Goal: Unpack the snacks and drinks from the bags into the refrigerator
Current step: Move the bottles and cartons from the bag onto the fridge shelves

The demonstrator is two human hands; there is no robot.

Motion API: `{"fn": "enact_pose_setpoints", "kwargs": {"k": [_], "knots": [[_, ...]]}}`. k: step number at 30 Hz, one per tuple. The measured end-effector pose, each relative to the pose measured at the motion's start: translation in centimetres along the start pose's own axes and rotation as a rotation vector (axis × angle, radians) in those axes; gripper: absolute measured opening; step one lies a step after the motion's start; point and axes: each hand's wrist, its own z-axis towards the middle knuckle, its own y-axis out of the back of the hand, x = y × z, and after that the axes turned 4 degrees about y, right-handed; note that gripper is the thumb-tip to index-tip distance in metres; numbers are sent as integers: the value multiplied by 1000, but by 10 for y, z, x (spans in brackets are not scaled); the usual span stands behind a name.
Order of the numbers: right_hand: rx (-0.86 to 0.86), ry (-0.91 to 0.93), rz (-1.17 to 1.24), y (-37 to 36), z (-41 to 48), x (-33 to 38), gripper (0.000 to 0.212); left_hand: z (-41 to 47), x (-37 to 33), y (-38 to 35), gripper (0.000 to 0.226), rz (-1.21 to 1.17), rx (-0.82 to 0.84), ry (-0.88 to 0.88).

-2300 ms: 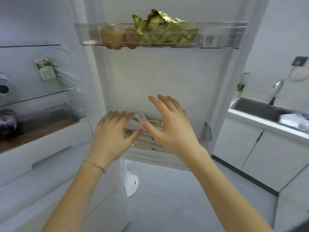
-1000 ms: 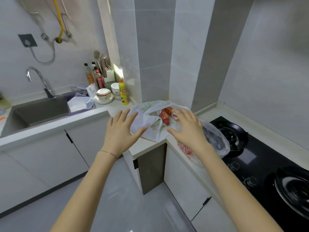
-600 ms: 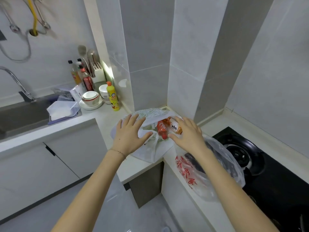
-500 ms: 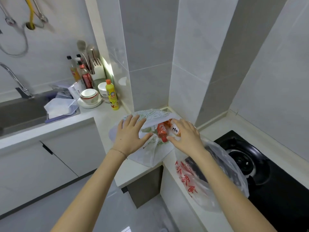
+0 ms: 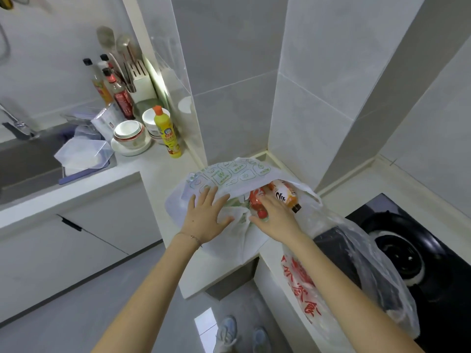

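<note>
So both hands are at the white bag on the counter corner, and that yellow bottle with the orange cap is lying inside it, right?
Not quite. In the head view the yellow bottle stands upright on the counter beside the stacked bowls, well apart from the white bag. Both the left hand and the right hand are indeed at the bag.
</note>
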Motion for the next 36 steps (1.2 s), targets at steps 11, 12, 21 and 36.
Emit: {"fn": "enact_pose_setpoints", "kwargs": {"k": [11, 12, 21, 36], "knots": [[-23, -52, -54, -44, 32, -5, 71, 34, 17, -28, 84, -108, -45, 40], [-28, -58, -48, -47, 34, -4, 70, 35, 17, -30, 82, -123, -54, 49], [202, -79, 338, -76, 41, 17, 49, 41, 40, -48, 37, -151, -98, 21], [-188, -134, 643, -102, 37, 35, 14, 30, 78, -38, 42, -191, -230, -73]]}}
